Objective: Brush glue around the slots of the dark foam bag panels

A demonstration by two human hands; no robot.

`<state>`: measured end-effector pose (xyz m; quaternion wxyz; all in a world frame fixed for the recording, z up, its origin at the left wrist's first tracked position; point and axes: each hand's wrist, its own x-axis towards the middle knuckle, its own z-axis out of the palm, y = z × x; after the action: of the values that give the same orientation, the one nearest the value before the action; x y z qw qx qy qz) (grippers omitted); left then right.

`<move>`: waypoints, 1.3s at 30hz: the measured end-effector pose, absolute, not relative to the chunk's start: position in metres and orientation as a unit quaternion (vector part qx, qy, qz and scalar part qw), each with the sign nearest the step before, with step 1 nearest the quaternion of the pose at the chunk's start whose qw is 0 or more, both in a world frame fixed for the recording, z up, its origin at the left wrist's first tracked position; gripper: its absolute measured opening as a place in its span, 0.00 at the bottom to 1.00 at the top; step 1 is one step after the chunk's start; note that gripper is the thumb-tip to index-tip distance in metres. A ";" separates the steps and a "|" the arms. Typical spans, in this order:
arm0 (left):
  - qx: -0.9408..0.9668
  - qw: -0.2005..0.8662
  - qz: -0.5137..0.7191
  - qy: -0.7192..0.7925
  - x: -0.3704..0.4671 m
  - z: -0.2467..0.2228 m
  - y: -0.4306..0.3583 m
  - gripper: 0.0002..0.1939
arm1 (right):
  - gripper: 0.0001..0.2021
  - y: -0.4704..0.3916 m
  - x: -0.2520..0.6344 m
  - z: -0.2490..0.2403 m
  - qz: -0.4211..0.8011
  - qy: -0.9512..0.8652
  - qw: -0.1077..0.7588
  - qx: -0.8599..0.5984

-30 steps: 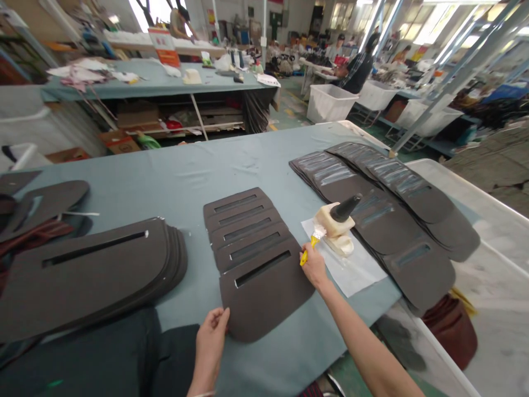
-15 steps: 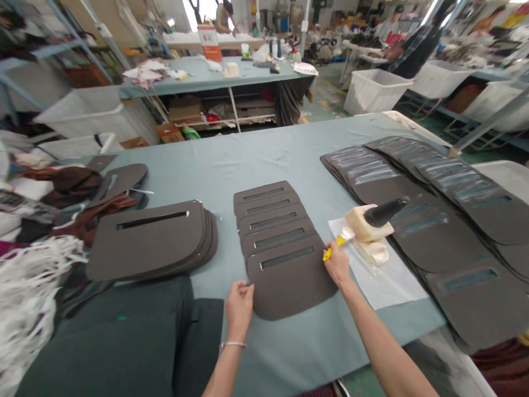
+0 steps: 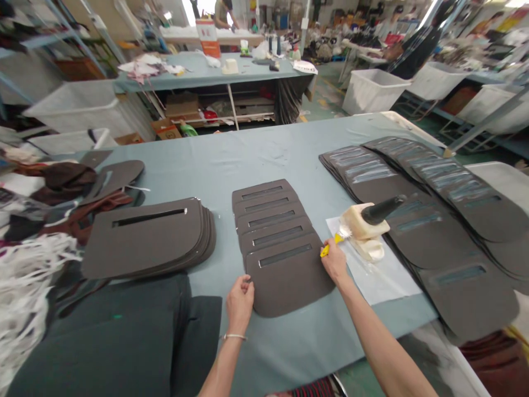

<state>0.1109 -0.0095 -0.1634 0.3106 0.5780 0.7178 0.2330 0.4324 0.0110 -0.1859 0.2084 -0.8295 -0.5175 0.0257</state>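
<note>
My right hand [image 3: 334,261] is closed round the yellow handle of a brush [image 3: 336,241], whose whitish bristles point at the cream glue container [image 3: 360,221] with a black cone on it. Between my hands lies an overlapping row of dark brown panels [image 3: 289,281], rounded at the near end, each with a long slot. My left hand [image 3: 240,300], fingers curled together, is at the left edge of the nearest panel. Whether it pinches that edge or anything small is hidden.
A stack of slotted panels [image 3: 144,237] is on the left, beside dark green sheets [image 3: 111,336] and white strips [image 3: 33,309]. Panels with shiny smears [image 3: 417,231] cover the right side. White paper [image 3: 397,284] lies under the glue container. A person [image 3: 223,15] stands behind the far table.
The view has shifted slightly. The brush stays in my right hand beside the glue container, and my left hand stays by the nearest panel's left edge.
</note>
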 end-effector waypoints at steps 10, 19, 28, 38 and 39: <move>0.610 0.279 0.191 0.717 0.111 -0.167 -0.009 0.13 | 0.08 0.011 0.432 -0.184 0.031 -0.512 0.194 -0.836; 0.620 0.258 0.153 0.725 0.116 -0.161 -0.010 0.13 | 0.08 0.012 0.431 -0.181 0.040 -0.507 0.170 -0.844; 0.595 0.246 0.145 0.751 0.118 -0.157 -0.010 0.10 | 0.08 0.014 0.428 -0.180 0.020 -0.510 0.134 -0.849; 0.584 0.246 0.154 0.758 0.117 -0.159 -0.009 0.07 | 0.08 0.013 0.426 -0.176 0.003 -0.518 0.105 -0.849; 0.587 0.246 0.157 0.755 0.117 -0.158 -0.009 0.07 | 0.08 0.013 0.425 -0.176 -0.002 -0.519 0.103 -0.848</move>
<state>0.1168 -0.0089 -0.1585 0.2457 0.5868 0.7555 0.1565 0.4252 0.0128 -0.1757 0.1033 -0.8483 -0.5193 -0.0022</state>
